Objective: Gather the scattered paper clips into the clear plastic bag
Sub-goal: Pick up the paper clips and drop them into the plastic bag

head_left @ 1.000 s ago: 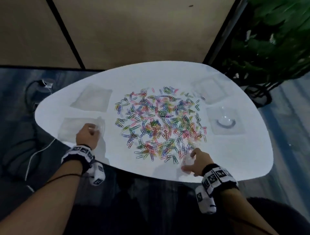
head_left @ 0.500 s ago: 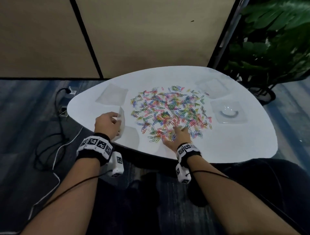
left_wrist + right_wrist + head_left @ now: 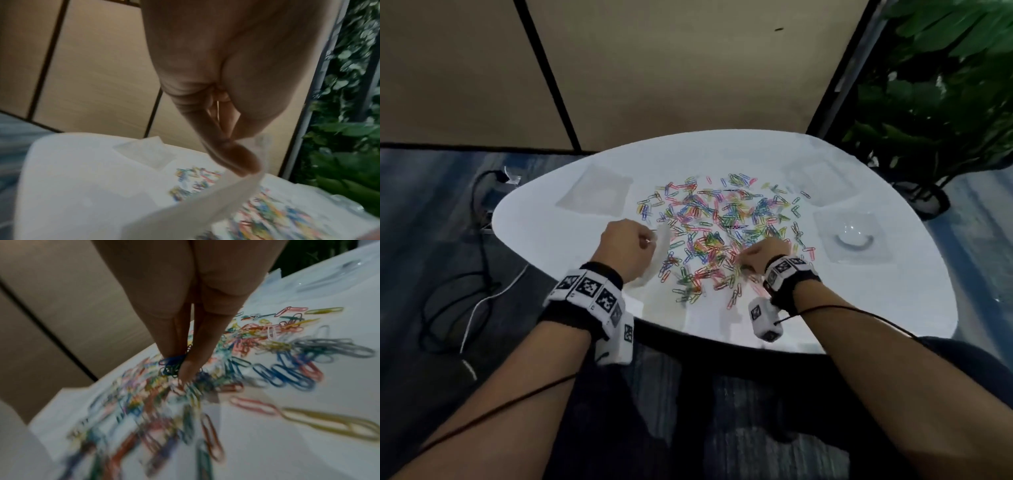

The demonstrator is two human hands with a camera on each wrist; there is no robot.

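Many coloured paper clips (image 3: 722, 222) lie spread over the middle of the white table (image 3: 876, 308). My left hand (image 3: 649, 240) pinches the edge of a clear plastic bag (image 3: 659, 255), which hangs limp just left of the clips. In the left wrist view the thumb and finger of my left hand (image 3: 246, 162) close on the bag's rim (image 3: 205, 203). My right hand (image 3: 751, 255) is down in the near part of the pile. Its fingertips (image 3: 185, 369) pinch a small bunch of blue clips (image 3: 171, 364).
Other clear bags lie flat at the far left (image 3: 595, 192) and far right (image 3: 818, 181); one at the right (image 3: 852, 240) holds a round thing. A potted plant (image 3: 945, 102) stands beyond the right edge. Cables (image 3: 465, 274) lie on the floor at left.
My left hand has lifted the bag off the table and brought it right, up to the pile. My right hand went from the table's near edge into the clips and closed on some.
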